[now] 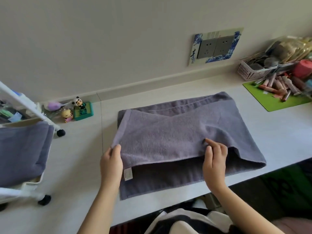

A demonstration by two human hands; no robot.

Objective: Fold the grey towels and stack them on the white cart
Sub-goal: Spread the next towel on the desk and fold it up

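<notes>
A grey towel [177,132] lies on the white table, its upper layer lifted off the lower one along the near edge. My left hand [111,164] pinches the upper layer's near left corner, next to a small white label. My right hand [213,159] pinches the same layer's near edge further right, thumb on top. A folded grey towel [22,152] lies on the white cart [32,108] at the left.
Small panda and doll figurines [79,109] stand by the wall, next to the cart's black wheels [60,132]. A green mat [276,98] with several pens and a pink basket [253,71] fill the back right. The table's near edge runs under the towel's right corner.
</notes>
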